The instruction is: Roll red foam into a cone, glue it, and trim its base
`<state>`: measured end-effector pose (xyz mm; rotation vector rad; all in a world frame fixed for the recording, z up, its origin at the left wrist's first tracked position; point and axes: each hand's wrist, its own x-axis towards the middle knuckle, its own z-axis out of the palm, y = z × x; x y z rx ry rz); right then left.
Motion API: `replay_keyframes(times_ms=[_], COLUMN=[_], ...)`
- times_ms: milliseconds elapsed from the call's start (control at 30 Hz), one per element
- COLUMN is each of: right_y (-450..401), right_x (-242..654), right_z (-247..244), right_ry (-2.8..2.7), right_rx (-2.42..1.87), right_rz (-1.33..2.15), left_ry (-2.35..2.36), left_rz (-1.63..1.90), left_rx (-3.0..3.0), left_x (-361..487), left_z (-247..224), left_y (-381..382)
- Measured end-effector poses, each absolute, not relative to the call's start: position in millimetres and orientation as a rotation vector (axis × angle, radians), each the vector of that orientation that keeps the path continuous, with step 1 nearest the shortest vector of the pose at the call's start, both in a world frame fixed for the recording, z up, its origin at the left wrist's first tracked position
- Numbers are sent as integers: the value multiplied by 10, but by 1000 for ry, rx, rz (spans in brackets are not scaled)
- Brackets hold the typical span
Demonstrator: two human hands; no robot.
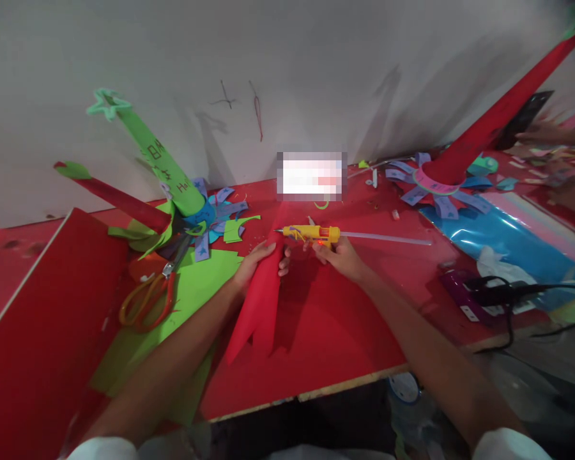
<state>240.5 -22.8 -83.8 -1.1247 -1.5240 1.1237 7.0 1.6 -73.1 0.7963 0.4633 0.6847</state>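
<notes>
A rolled red paper cone (263, 294) is gripped by my left hand (262, 260), its wide, split end pointing toward me. My right hand (339, 257) is closed around the handle of a yellow glue gun (311, 234), with a red light glowing near the fingers. The gun's nozzle is at the narrow upper end of the red cone; whether they touch is unclear. A long clear glue stick (388, 239) sticks out of the back of the gun to the right.
Orange-handled scissors (148, 297) lie on green paper (196, 287) at the left. Green (160, 160) and red paper cones (508, 115) stand behind. A purple power strip (462, 294) with black cables is at the right, and another person's hands (570, 191) at the right edge.
</notes>
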Motion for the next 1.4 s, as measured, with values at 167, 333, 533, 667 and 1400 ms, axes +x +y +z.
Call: replay_keyframes(times_ms=[167, 333, 533, 667, 1400], right_y=[-233, -220, -220, -221, -226], right_x=[2412, 2398, 2403, 2411, 2426], right_z=[-838, -849, -855, -860, -904], right_ry=[-1527, -1505, -1531, -1542, -1749], right_rx=[-1068, -1113, -1127, -1109, -1170], right_rz=[1124, 1089, 1091, 1098, 789], left_ry=[461, 486, 480, 485, 484], left_rz=[694, 740, 675, 682, 617], left_rx=[792, 777, 773, 768, 805], left_x=[86, 116, 99, 96, 71], left_z=[-721, -684, -676, -684, -666], left_y=[3, -28, -41, -41, -26])
